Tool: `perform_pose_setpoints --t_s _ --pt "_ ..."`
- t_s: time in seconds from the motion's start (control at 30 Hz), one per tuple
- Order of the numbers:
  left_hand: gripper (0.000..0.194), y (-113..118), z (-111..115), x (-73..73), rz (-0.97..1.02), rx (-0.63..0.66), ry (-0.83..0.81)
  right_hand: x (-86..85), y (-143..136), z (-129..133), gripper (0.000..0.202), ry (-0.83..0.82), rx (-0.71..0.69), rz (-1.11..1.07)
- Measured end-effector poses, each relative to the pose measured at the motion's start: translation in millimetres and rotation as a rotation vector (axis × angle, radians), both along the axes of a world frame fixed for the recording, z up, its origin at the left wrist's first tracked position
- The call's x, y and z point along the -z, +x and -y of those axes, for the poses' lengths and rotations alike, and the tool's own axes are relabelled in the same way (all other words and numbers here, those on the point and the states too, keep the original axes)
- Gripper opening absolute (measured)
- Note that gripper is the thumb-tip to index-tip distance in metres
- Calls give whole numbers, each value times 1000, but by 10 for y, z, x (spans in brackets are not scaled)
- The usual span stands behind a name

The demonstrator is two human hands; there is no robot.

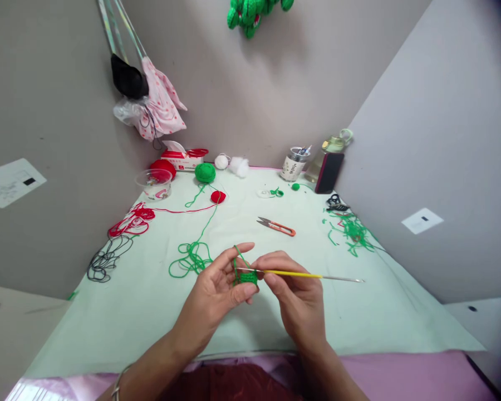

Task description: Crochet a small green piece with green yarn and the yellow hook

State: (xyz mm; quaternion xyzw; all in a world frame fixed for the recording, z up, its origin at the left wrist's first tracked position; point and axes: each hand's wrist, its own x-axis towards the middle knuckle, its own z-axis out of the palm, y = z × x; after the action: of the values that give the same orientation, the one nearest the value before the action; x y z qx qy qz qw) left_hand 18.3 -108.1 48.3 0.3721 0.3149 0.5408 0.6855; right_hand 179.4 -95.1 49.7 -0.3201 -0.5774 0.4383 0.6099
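Note:
Between the thumb and fingers of my left hand (pixel 217 287) is a small green crochet piece (pixel 247 277). A strand of green yarn (pixel 242 256) loops over my raised left index finger. My right hand (pixel 298 295) pinches a crochet hook (pixel 294 273) by its yellow grip. The hook's left end reaches into the top edge of the piece, while its other metal end points right. Loose green yarn (pixel 190 259) lies in loops left of my left hand, and a strand runs from it back toward a green yarn ball (pixel 205 172).
Orange-handled thread snips (pixel 276 226) lie beyond my hands. Green scraps (pixel 354 231) and a leaning phone (pixel 329 173) are at the right. Red yarn (pixel 133 220), dark cord (pixel 108 259) and a clear plastic tub (pixel 155 186) are at the left. A pen holder (pixel 293 166) stands by the wall.

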Motion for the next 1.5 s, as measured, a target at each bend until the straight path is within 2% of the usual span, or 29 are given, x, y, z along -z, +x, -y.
perform_pose_setpoints --t_s 0.17,0.33,0.47,0.6,0.67,0.77,0.83,0.9,0.97,1.03,1.1,1.17,1.23,1.37,1.5 --pt "42 -23 27 19 -40 -5 5 39 -9 3 10 -6 66 2" --pt "40 -61 60 31 -98 -46 4 116 -62 -15 15 -161 -41 -219" --pt "40 -111 69 42 -198 -87 31 100 -77 6 20 -163 -63 -209" --pt "38 -136 76 40 -286 -119 66 48 -48 70 20 -54 -20 -74" --pt "35 -121 88 36 -324 -139 67 53 -33 103 21 59 36 61" --pt "35 -63 109 29 -356 -257 71 139 -24 149 30 289 124 317" --pt "43 -20 115 22 -261 -269 25 221 -28 175 40 418 190 466" --pt "51 7 109 9 -78 -159 -95 274 -35 192 44 476 254 538" --pt "54 7 92 -11 82 -46 -217 267 -41 195 37 426 284 467" --pt "51 -12 76 -35 155 -21 -263 207 -46 182 27 293 277 276" --pt "47 -33 71 -56 156 -28 -235 131 -54 154 21 149 215 70" --pt "43 -38 77 -64 119 -10 -181 74 -68 123 18 68 130 -30" --pt "40 -23 86 -53 59 -22 -131 49 -88 104 16 51 74 -27" --pt "40 28 90 -11 -20 -131 -80 53 -121 122 17 114 131 75" --pt "46 55 84 -16 33 -76 -135 82 -111 124 18 130 117 112"
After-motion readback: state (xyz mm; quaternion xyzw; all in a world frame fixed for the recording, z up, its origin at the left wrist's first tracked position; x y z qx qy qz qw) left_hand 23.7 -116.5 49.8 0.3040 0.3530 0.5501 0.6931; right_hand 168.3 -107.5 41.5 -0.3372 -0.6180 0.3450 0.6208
